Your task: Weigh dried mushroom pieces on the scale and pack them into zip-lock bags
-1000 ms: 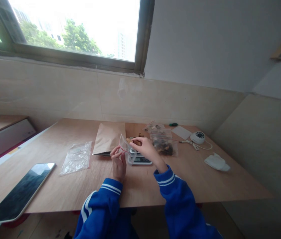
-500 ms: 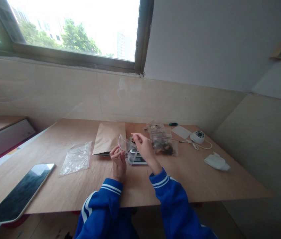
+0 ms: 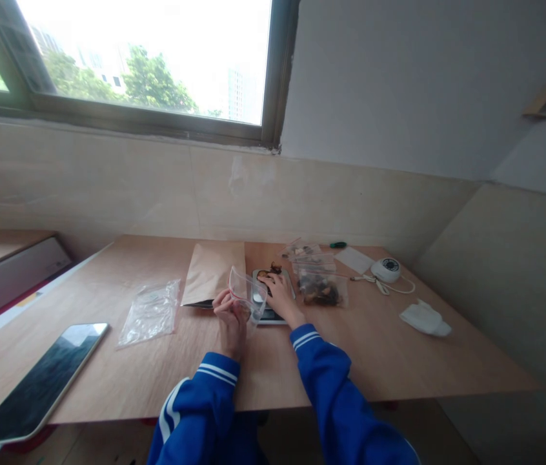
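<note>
A clear zip bag with a red seal line is pinched in my left hand, its mouth spread toward the right. My right hand reaches over a small kitchen scale, fingers apart and bent down at some dried brown pieces on its plate. Part of those pieces lies hidden under the fingers. Behind my left hand lies a brown paper pouch. Close to the scale's right side is a filled zip bag of dark dried pieces.
More zip bags lie behind the filled one. Farther right are a green-handled tool, a white card, a dome camera with cable and a crumpled white tissue. Leftward are a clear plastic bag and a phone.
My right hand has lowered from above the bag's mouth onto the scale, and its fingers have spread. My left hand keeps hold of the zip bag. The view has shifted slightly.
</note>
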Demonstrator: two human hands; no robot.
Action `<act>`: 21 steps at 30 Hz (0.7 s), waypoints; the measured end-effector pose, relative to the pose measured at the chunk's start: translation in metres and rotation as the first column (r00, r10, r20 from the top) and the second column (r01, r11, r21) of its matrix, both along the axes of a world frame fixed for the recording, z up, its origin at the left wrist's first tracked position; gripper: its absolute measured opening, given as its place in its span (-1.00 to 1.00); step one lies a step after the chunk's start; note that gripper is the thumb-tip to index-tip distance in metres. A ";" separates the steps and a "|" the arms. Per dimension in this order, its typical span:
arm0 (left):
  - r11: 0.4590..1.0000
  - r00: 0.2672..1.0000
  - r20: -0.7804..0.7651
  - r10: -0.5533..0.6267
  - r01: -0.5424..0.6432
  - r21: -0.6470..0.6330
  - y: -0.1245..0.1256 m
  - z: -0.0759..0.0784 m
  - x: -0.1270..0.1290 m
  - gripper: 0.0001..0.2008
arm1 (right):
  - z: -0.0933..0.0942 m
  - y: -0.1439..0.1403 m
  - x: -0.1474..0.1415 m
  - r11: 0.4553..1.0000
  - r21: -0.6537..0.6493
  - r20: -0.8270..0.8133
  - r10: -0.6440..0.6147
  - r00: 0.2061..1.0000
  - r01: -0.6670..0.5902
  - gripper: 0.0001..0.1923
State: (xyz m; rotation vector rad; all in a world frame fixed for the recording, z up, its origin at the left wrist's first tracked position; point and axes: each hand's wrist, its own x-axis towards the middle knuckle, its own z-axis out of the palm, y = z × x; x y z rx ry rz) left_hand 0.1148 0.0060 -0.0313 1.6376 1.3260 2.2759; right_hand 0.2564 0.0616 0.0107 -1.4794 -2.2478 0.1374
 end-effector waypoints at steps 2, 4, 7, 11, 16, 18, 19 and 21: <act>1.000 1.000 -0.026 -0.008 0.008 0.011 0.000 0.000 0.000 -0.87 | 0.004 0.001 0.002 0.999 0.043 0.027 0.014 1.000 -0.015 -0.67; 1.000 0.999 -0.034 0.009 -0.009 0.004 -0.001 0.001 0.001 -0.87 | 0.006 0.005 0.004 0.997 0.082 0.058 0.008 0.998 -0.013 -0.70; 0.999 0.999 -0.017 0.034 -0.034 -0.018 -0.003 0.003 0.001 -0.89 | 0.003 0.016 0.006 0.993 0.115 0.070 0.002 0.998 -0.010 -0.72; 0.999 0.999 0.012 0.031 -0.031 -0.041 -0.004 0.006 0.002 -0.89 | -0.003 0.027 0.013 0.990 0.133 -0.038 0.045 0.998 -0.039 -0.70; 0.999 0.999 -0.021 0.037 -0.038 -0.029 -0.003 0.006 0.002 -0.92 | 0.003 0.030 0.021 0.992 0.124 -0.403 0.065 0.913 -0.016 -0.70; 0.999 0.999 -0.032 0.041 -0.042 -0.028 -0.002 0.006 0.003 -0.92 | 0.014 0.027 0.018 0.996 0.082 -0.579 0.033 0.814 0.018 -0.69; 0.999 0.999 -0.037 0.040 -0.041 -0.025 -0.002 0.006 0.003 -0.92 | 0.021 0.024 0.016 0.998 0.058 -0.653 0.013 0.758 0.033 -0.67; 0.999 0.999 -0.022 0.033 -0.034 -0.027 -0.001 0.007 0.004 -0.92 | 0.040 0.014 0.011 1.000 -0.001 -0.761 -0.010 0.649 0.015 -0.64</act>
